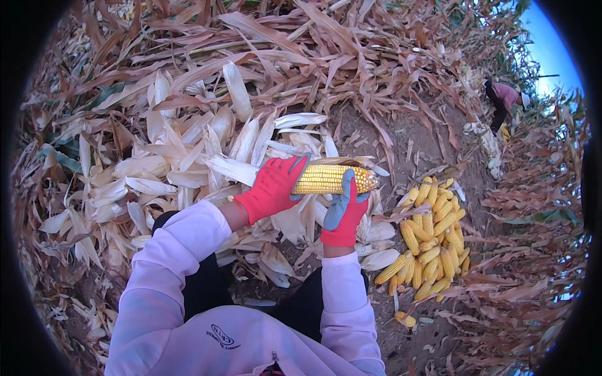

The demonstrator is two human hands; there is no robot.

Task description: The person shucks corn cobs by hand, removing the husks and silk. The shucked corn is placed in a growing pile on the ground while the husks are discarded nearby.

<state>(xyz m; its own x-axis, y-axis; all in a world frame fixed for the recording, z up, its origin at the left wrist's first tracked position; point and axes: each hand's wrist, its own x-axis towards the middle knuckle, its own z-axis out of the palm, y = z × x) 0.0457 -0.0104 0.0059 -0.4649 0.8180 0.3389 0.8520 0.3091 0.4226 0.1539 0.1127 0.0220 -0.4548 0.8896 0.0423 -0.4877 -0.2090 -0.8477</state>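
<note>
A yellow ear of corn lies level in front of me, its kernels bare and strips of dry husk hanging along its far side and below. My left hand, in a red glove with grey fingertips, is wrapped around the ear's left part and hides that end. Near the tip, at the right, my right hand in a matching glove grips the ear, with a grey-coated finger across the kernels. Pale dry corn husks spread beneath and to the left of my hands.
Bare yellow ears form a pile on the soil at the right, with one ear lying apart below it. Dry corn stalks and leaves cover the ground ahead. At the far upper right, another person bends over beside standing corn.
</note>
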